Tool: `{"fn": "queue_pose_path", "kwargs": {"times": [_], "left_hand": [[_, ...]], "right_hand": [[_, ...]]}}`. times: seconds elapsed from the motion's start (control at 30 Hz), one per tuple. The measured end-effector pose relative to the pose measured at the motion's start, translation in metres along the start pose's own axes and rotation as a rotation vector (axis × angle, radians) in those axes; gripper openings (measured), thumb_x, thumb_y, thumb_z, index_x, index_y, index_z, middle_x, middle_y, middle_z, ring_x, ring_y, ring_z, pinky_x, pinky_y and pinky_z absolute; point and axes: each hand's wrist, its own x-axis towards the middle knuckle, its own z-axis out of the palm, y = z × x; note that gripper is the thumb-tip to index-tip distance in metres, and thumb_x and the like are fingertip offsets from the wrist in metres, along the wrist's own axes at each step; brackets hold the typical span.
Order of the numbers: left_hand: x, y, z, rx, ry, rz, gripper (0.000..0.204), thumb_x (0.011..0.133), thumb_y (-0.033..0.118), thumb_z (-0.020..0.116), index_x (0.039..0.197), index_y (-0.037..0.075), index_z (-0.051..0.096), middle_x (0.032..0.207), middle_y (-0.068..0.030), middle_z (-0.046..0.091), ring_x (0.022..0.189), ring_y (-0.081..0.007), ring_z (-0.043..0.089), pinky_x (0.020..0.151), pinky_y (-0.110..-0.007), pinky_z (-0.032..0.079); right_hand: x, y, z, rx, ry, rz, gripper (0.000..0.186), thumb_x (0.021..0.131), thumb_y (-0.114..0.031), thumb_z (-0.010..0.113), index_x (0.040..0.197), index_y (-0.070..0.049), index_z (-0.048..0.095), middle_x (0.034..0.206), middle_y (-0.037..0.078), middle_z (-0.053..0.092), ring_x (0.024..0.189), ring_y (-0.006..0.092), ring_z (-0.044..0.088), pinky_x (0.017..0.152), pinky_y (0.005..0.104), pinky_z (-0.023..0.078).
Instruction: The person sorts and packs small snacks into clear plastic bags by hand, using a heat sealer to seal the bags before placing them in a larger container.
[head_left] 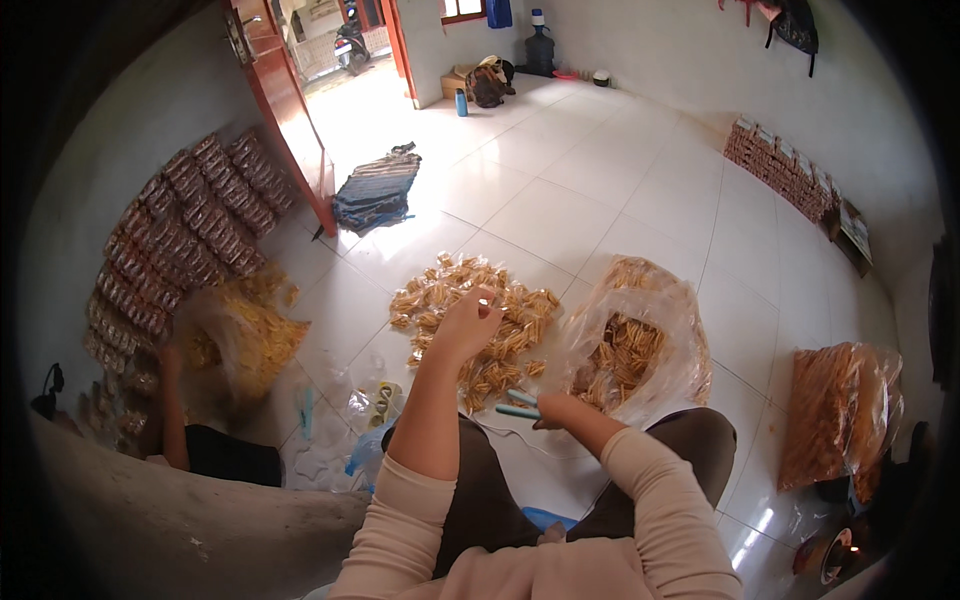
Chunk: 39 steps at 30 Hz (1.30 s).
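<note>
**Left hand (pixel 470 318) over a heap of snack packets (pixel 522 312), right hand (pixel 560 410) closed around a teal tool (pixel 518 410)**

Left hand: above the middle of the heap, half closed, with fingers curled in toward the thumb. Too small to tell whether pinching a packet or touching one below. Right hand: wrapped around one end of the teal tool, just in front of the right knee. Two slim arms on the tool, pointing left, parted at the tips.

Heap of snack packets: on the white tiled floor (pixel 640 170), straight ahead of the seated person's knees. Small, clear, shiny packets of golden-brown sticks, loosely piled, lying at all angles.

Just right of the heap: a large clear plastic bag (pixel 683 315), mouth open toward the person, with loose brown sticks (pixel 628 355) inside. Farther right: a bulky clear bag (pixel 835 415), full of something orange-brown. To the left: another clear bag (pixel 235 360) with yellow pieces, beside a second person's arm (pixel 174 420). Along the left wall: stacked rows of filled brown packs (pixel 190 215).
</note>
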Motion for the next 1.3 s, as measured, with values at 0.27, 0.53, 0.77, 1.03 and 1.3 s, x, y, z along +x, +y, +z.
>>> {"fn": "queue_pose_path", "kwargs": {"times": [0.27, 0.53, 0.77, 1.03, 1.3], "left_hand": [[-0.006, -0.009, -0.008, -0.007, 0.010, -0.046, 0.042, 0.081, 0.026, 0.057, 0.117, 0.007, 0.050, 0.099, -0.0149, 0.061, 0.095, -0.0273, 0.059, 0.083, -0.036, 0.045], [-0.004, 0.007, 0.005, 0.060, -0.063, 0.011, 0.043, 0.082, 0.023, 0.057, 0.120, 0.005, 0.047, 0.100, -0.0142, 0.061, 0.091, -0.0240, 0.059, 0.077, -0.034, 0.047], [0.010, -0.001, 0.036, 0.152, -0.331, 0.065, 0.044, 0.081, 0.024, 0.057, 0.119, 0.003, 0.048, 0.097, -0.0172, 0.062, 0.091, -0.0285, 0.060, 0.081, -0.037, 0.046], [-0.011, 0.005, 0.042, 0.315, -0.484, 0.075, 0.047, 0.080, 0.030, 0.059, 0.118, 0.003, 0.049, 0.097, -0.0167, 0.062, 0.088, -0.0269, 0.060, 0.076, -0.036, 0.047], [-0.017, 0.016, 0.046, 0.423, -0.480, 0.018, 0.043, 0.081, 0.035, 0.058, 0.105, 0.000, 0.057, 0.097, -0.0163, 0.062, 0.087, -0.0263, 0.061, 0.074, -0.034, 0.047]], "right_hand": [[0.012, -0.040, 0.097, 0.738, -0.156, 0.413, 0.062, 0.070, -0.044, 0.071, 0.106, 0.004, 0.055, 0.088, 0.021, 0.062, 0.062, 0.0295, 0.064, 0.053, 0.0368, 0.053], [0.028, 0.002, 0.156, 0.250, -0.229, 0.270, 0.047, 0.064, -0.028, 0.075, 0.101, -0.002, 0.063, 0.095, 0.016, 0.064, 0.089, 0.0296, 0.061, 0.077, 0.0375, 0.049], [0.035, 0.003, 0.148, 0.343, -0.204, 0.265, 0.045, 0.064, -0.027, 0.075, 0.100, -0.003, 0.064, 0.099, 0.015, 0.063, 0.088, 0.0293, 0.062, 0.075, 0.0385, 0.049], [0.039, -0.024, 0.052, 1.900, 0.288, -0.071, 0.023, 0.080, -0.032, 0.060, 0.086, -0.009, 0.058, 0.072, 0.003, 0.058, 0.062, 0.0130, 0.058, 0.055, 0.0268, 0.044], [0.037, 0.058, 0.034, 1.356, 1.651, 0.534, 0.020, 0.076, -0.003, 0.054, 0.095, -0.002, 0.048, 0.082, 0.008, 0.054, 0.072, 0.0180, 0.054, 0.064, 0.0292, 0.045]]}}
